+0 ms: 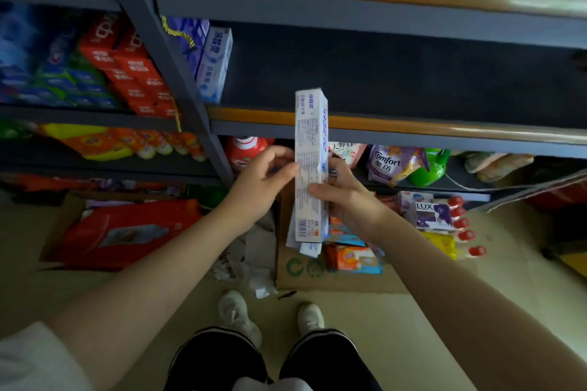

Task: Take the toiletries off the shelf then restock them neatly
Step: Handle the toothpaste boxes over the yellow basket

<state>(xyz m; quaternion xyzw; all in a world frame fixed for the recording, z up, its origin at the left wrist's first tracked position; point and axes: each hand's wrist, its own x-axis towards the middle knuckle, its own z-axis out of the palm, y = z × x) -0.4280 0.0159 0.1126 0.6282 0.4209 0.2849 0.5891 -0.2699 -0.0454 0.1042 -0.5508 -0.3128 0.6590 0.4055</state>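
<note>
Nearest the camera: person standing, black trousers and white shoes (236, 314) on a pale floor, both forearms reaching fwd.

Hands: left hand (259, 190) had thumb and fingers curled lightly onto the left edge of a long white toothpaste box (310, 165), approx mid-length. Right hand (347, 197) gripped the same box lower down from the right, thumb across its front, fingers behind it. Both hands clamped on the one box, close together w/ only the box between them. Box held upright, slightly tilted, barcode end down, top end reaching up in front of the middle shelf edge (413, 127). A second, similar box appeared to sit behind it at the bottom end; could not confirm.

On the floor past the feet: flattened cardboard (305, 270) carrying loose stock, incl. soap packs (355, 259), a LUX box (433, 214) and red-capped bottles (462, 222). Crumpled paper just left of it. Red packs (127, 228) further left.

Further back, middle shelf bay (397, 79): nearly bare, only two toothpaste boxes (212, 63) standing at its far-left end by the upright. Bottom shelf held a Comfort pouch (392, 165), green bottle, red bottle. Left-hand bays fully stocked.

Assessment of progress: removal looked complete for the middle bay; restocking judged barely begun, two boxes in, one in hand, most stock on the floor awaiting return
</note>
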